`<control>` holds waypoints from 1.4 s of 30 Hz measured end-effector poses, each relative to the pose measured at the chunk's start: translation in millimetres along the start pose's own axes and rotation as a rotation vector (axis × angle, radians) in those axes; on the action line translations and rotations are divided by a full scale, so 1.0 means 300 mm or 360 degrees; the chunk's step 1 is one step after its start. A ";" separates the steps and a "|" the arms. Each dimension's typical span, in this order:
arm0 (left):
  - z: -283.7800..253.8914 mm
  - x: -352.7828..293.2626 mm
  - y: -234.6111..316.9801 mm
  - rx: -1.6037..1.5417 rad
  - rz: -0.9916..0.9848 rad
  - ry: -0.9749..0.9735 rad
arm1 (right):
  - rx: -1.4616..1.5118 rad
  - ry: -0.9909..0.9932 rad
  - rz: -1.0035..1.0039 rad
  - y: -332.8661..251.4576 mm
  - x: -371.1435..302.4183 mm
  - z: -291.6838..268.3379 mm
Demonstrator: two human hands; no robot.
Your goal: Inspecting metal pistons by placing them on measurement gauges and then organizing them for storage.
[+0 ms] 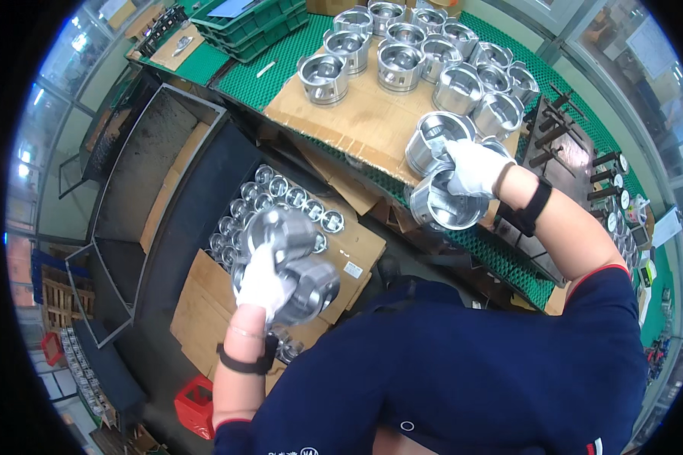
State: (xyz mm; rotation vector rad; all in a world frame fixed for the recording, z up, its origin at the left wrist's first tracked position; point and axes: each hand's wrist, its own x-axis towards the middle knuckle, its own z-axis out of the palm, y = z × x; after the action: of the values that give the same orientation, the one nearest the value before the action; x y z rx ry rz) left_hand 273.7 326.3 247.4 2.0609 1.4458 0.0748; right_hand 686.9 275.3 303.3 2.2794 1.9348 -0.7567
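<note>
My left hand (259, 282), in a white glove, is closed on two shiny metal pistons, an upper piston (284, 230) and a lower piston (315, 288), both slightly blurred. It is over the cardboard (334, 303) low on the left, in front of rows of pistons (278, 186). My right hand (474, 168), gloved too, grips a piston (446, 206) at the front edge of the bench. Its fingers also reach the rim of a second piston (425, 148); whether they hold that one is unclear.
Several upright pistons (400, 67) stand on a cardboard sheet (357, 133) on the green-matted bench. Green crates (258, 34) sit at the back left. Right of the pistons is a metal fixture with dial gauges (558, 152). A dark metal bin (167, 152) and a red container (196, 407) are at left.
</note>
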 end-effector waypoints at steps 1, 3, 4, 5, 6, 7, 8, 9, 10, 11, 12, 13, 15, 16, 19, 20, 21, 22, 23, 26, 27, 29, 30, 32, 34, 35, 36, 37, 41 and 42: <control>-0.021 0.058 0.080 0.0016 0.0137 -0.0018 | -0.0007 0.0015 0.0041 0.049 0.032 0.013; -0.029 0.185 0.201 0.0093 0.0360 -0.0035 | -0.0045 -0.0005 0.0133 0.105 0.072 0.017; -0.031 0.234 0.244 0.0159 0.0439 -0.0029 | -0.0036 -0.0006 0.0114 0.113 0.077 0.028; -0.031 0.307 0.331 0.0208 0.0448 -0.0085 | -0.0058 0.0060 0.0137 0.144 0.083 0.038; -0.037 0.358 0.407 0.0280 0.0420 -0.0101 | -0.0073 0.0120 0.0136 0.163 0.092 0.045; -0.027 0.419 0.476 0.0352 0.0388 -0.0128 | -0.0059 0.0115 0.0125 0.187 0.095 0.047; -0.020 0.472 0.539 0.0426 0.0347 -0.0147 | -0.0052 0.0112 0.0125 0.199 0.096 0.051; -0.017 0.516 0.595 0.0495 0.0385 -0.0160 | -0.0066 0.0228 0.0088 0.197 0.093 0.060; -0.011 0.558 0.645 0.0564 0.0423 -0.0175 | -0.0081 0.0345 0.0053 0.192 0.090 0.071; 0.005 0.605 0.683 0.0605 0.0431 -0.0180 | -0.0070 0.0361 0.0081 0.191 0.097 0.083; 0.033 0.662 0.686 0.0655 0.0570 -0.0115 | -0.0035 0.0393 0.0107 0.185 0.101 0.087; 0.056 0.709 0.686 0.0680 0.0607 -0.0106 | -0.0024 0.0405 0.0108 0.180 0.104 0.090; 0.091 0.780 0.714 0.0688 0.0734 -0.0088 | 0.0044 0.0297 0.0197 0.174 0.105 0.077; 0.100 0.803 0.722 0.0690 0.0726 -0.0063 | 0.0022 0.0305 0.0188 0.176 0.116 0.089; 0.101 0.820 0.783 0.0730 0.0694 -0.0108 | -0.0046 0.0456 0.0153 0.164 0.105 0.100; 0.102 0.818 0.811 0.0704 0.0676 -0.0119 | -0.0040 0.0514 0.0142 0.186 0.111 0.117; 0.112 0.828 0.803 0.0677 0.0701 -0.0108 | -0.0049 0.0440 0.0186 0.192 0.118 0.117; 0.118 0.833 0.777 0.0651 0.0715 -0.0096 | -0.0059 0.0360 0.0220 0.186 0.124 0.118; 0.113 0.825 0.757 0.0601 0.0730 -0.0114 | -0.0065 0.0350 0.0240 0.173 0.121 0.117; 0.055 0.741 0.699 0.0450 0.0879 -0.0070 | -0.0154 0.0333 0.0262 0.158 0.132 0.129; 0.047 0.695 0.664 0.0289 0.1018 0.0129 | -0.0170 0.0337 0.0232 0.171 0.143 0.143; 0.053 0.574 0.595 -0.0025 0.1187 0.0431 | -0.0229 0.0429 0.0131 0.230 0.152 0.176; 0.056 0.502 0.559 -0.0174 0.1208 0.0534 | -0.0164 0.0429 0.0137 0.242 0.150 0.173; -0.025 0.286 0.480 -0.0335 0.0977 0.0373 | -0.0174 0.0461 0.0153 0.226 0.148 0.168; -0.066 0.148 0.353 -0.0636 0.1037 0.0291 | -0.0161 0.0478 0.0193 0.168 0.132 0.149; -0.139 0.059 0.323 -0.0682 0.0998 0.0330 | -0.0142 0.0506 0.0239 0.157 0.128 0.147; -0.233 -0.062 0.314 -0.0727 0.0965 0.0356 | -0.0168 0.0507 0.0244 0.166 0.128 0.150; -0.321 -0.175 0.292 -0.0782 0.1268 0.0721 | -0.0210 0.0488 0.0264 0.175 0.137 0.152; -0.607 -0.547 0.161 -0.0461 0.1940 0.0954 | -0.0346 0.0589 0.0353 0.313 0.168 0.201; -0.643 -0.653 0.174 -0.0460 0.2107 0.0942 | -0.0316 0.0548 0.0366 0.278 0.194 0.186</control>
State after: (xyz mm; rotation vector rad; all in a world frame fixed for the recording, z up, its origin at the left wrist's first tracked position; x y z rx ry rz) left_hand 165.5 231.1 487.2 2.4428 0.0361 1.3900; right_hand 752.4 291.2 209.0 2.5722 1.7212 -0.1477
